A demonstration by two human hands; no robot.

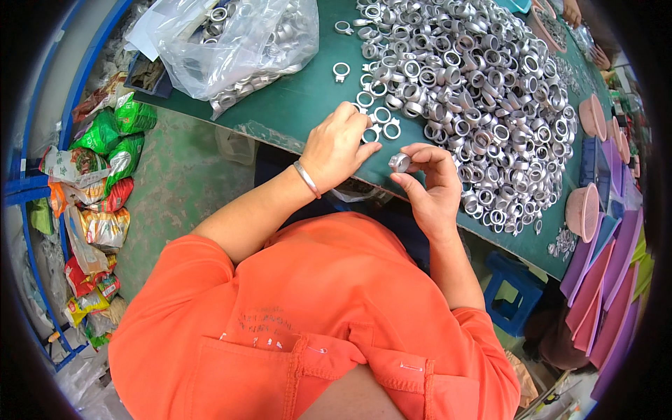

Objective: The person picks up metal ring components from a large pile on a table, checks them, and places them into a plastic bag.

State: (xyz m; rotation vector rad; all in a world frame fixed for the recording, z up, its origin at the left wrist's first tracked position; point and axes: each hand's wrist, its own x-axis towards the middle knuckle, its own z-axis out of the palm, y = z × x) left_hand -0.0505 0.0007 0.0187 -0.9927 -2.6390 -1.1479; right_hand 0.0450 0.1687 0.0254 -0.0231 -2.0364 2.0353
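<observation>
My right hand (pixel 435 187) pinches a small silver metal ring (pixel 400 162) between thumb and fingertips, just off the table's near edge. To its left, my left hand (pixel 337 148), with a band on the wrist, reaches over the green table (pixel 280 124). Its thumb and curled fingers close on the edge of another silver ring (pixel 371 134). Beside those fingertips lie several loose rings (pixel 392 128) with small lugs. A large heap of the same rings (pixel 483 91) spreads over the table on the right.
A clear plastic bag (pixel 231 52) holding more rings sits at the table's left. Pink baskets (pixel 582 211) line the right edge, above a blue stool (pixel 514 290). Filled bags (pixel 105 150) are stacked by a blue rack. Another person's hand (pixel 572 12) shows at the far right.
</observation>
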